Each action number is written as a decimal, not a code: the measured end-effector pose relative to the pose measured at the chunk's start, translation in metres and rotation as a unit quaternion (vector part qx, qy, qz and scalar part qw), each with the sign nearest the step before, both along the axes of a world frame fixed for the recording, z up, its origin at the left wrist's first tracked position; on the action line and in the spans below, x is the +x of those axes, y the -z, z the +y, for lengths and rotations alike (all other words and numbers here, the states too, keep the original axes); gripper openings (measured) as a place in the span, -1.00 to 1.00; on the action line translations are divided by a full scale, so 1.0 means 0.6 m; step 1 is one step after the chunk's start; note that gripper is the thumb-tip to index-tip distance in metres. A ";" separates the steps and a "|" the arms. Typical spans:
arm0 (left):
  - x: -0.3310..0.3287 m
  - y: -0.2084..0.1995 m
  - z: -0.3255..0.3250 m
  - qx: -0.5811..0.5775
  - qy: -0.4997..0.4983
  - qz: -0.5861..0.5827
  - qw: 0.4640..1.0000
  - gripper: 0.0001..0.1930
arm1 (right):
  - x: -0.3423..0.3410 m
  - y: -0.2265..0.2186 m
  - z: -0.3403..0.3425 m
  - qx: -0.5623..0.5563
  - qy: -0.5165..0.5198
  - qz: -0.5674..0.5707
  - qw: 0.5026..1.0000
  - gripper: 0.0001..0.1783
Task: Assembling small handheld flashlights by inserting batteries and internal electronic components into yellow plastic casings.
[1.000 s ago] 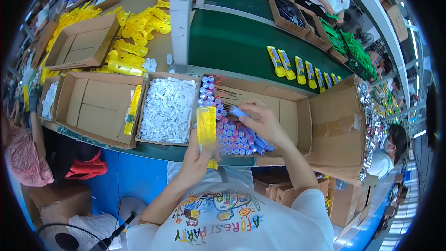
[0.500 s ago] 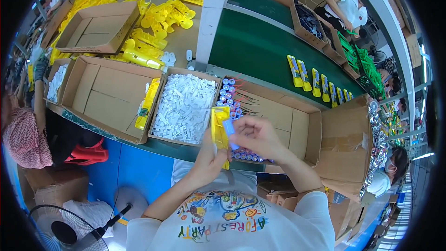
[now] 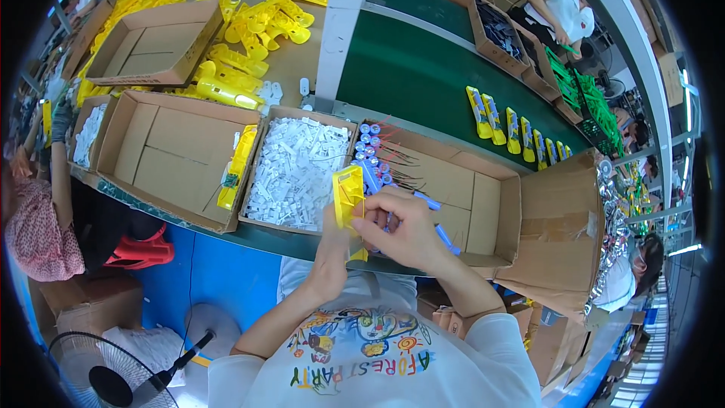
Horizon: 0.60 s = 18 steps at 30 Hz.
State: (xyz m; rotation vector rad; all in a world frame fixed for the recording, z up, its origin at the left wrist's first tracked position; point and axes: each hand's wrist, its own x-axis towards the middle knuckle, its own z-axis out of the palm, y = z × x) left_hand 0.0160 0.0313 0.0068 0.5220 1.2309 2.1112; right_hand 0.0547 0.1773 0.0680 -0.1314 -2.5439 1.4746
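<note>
Above the table's front edge, my left hand (image 3: 329, 251) grips a long yellow plastic housing (image 3: 348, 187) upright, its hollow, ribbed inside showing. My right hand (image 3: 404, 227) bends over the housing from the right, with thumb and fingertips pinched together at its edge. What sits between those fingertips is too small to make out. Just beyond the hands, a cardboard box (image 3: 495, 215) holds blue cylindrical batteries (image 3: 370, 136) with red and black wires. Several batteries lie tilted around my right hand, which hides part of them.
Left of the batteries stands a box of small white plastic parts (image 3: 298, 170). Another carton (image 3: 132, 132) holds one yellow housing. Yellow housings (image 3: 268, 23) are heaped farther back. Filled yellow housings (image 3: 513, 132) line the green conveyor (image 3: 423, 60). A metal post (image 3: 340, 38) rises behind the boxes.
The blue battery in my right hand is no longer visible there; its fingertips have moved onto the housing's edge. The housing has shifted slightly left. Some batteries in the box now lie tilted.
</note>
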 end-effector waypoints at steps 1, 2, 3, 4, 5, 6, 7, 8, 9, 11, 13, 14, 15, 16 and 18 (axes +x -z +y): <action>0.001 0.001 0.001 -0.023 -0.018 0.028 0.999 -0.57 | 0.003 0.010 -0.008 0.020 0.027 0.020 0.999 -0.86; 0.001 0.000 0.004 -0.044 -0.034 0.055 0.997 -0.56 | 0.009 0.014 -0.014 0.043 0.056 0.040 0.997 -0.86; -0.001 0.003 0.004 -0.042 -0.029 0.055 0.997 -0.56 | 0.018 0.015 -0.021 0.062 0.050 0.068 0.995 -0.84; -0.004 0.010 0.000 -0.042 -0.021 0.042 0.998 -0.59 | 0.031 0.024 -0.033 0.063 0.054 0.066 0.994 -0.84; -0.008 0.016 -0.002 -0.043 -0.017 0.031 0.998 -0.61 | 0.040 0.038 -0.048 0.198 0.058 0.114 0.972 -0.82; -0.008 0.019 -0.003 -0.042 -0.016 0.031 0.998 -0.61 | 0.043 0.048 -0.053 0.328 0.061 0.158 0.929 -0.80; -0.007 0.021 -0.004 -0.066 -0.022 0.047 0.996 -0.64 | 0.041 0.052 -0.036 0.296 0.005 0.152 0.943 -0.75; -0.006 0.024 -0.004 -0.090 -0.032 0.062 0.994 -0.65 | 0.028 0.042 -0.013 0.296 0.002 0.153 0.943 -0.75; -0.008 0.008 -0.006 -0.058 -0.043 -0.027 0.997 -0.67 | 0.007 0.030 0.015 0.198 0.029 0.048 0.979 -0.74; -0.008 0.007 -0.005 -0.043 -0.020 -0.014 0.999 -0.69 | -0.029 0.042 0.069 0.163 0.043 -0.045 0.985 -0.73; -0.008 0.007 -0.003 -0.034 0.010 0.023 0.999 -0.74 | -0.039 0.063 0.096 0.229 0.029 -0.027 0.973 -0.73; -0.006 0.010 -0.004 -0.035 0.004 0.025 0.999 -0.74 | -0.040 0.053 0.096 0.141 0.028 -0.084 0.986 -0.76; -0.005 0.013 -0.007 -0.038 0.010 0.030 0.999 -0.74 | -0.041 0.044 0.096 0.053 0.027 -0.141 0.988 -0.79; -0.004 0.014 -0.008 -0.041 0.016 0.035 0.998 -0.74 | -0.037 0.040 0.091 0.053 0.022 -0.138 0.989 -0.79; 0.003 0.012 -0.009 -0.061 0.017 0.043 0.997 -0.69 | -0.011 0.031 0.070 -0.216 0.029 -0.032 0.975 -0.84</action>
